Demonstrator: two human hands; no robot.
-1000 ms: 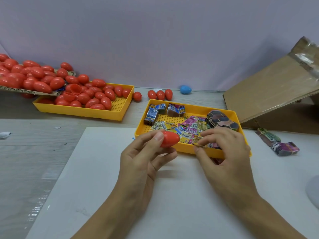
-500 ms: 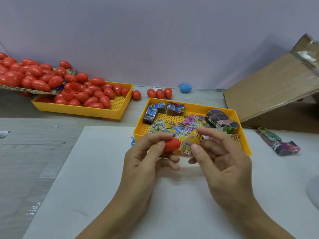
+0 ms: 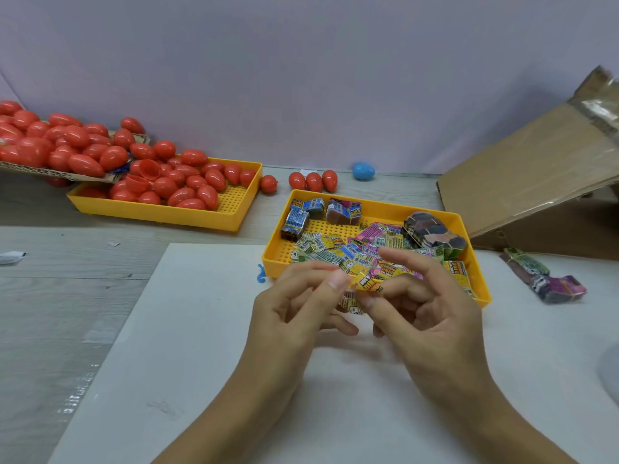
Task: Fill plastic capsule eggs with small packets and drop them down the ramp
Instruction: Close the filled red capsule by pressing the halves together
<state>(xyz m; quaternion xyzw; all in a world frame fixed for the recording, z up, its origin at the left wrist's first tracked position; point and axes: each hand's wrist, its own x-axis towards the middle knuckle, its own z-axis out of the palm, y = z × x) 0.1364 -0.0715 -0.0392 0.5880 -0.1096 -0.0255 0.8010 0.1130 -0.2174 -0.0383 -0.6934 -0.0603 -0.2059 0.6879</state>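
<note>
Wooden table (image 3: 67,296): grey planks, carrying a white sheet (image 3: 201,363) across the near centre.

Cardboard ramp (image 3: 536,169): far right, sloping down toward the middle; its foot ends just right of the packet tray.

Egg tray (image 3: 231,202): yellow, perforated floor, far left. Heaped with red capsule eggs (image 3: 181,185), more spilling from a cardboard flap (image 3: 20,167) above its left end. Four loose red eggs and one blue egg (image 3: 363,171) lie on the table along the far wall.

Packet tray (image 3: 475,262): yellow, centre, just beyond the hands. Holds loose small packets (image 3: 321,244) and several banded bundles. Two more bundles (image 3: 549,279) lie on the sheet to its right.

Left hand (image 3: 284,316): raised over the sheet, fingers curled, thumb pressing the near end of a yellow packet (image 3: 368,281). A sliver of red shows at the finger edge, probably an egg half; it is too hidden to confirm.

Right hand (image 3: 432,316): palm toward the left hand, forefinger and thumb pinching the same packet, remaining fingers loosely spread.

Step in hand, by judgement: folding or feeding the packet into the capsule. Next move calls for tucking it fully inside, pressing the capsule halves closed, then carrying the egg right to the ramp.
</note>
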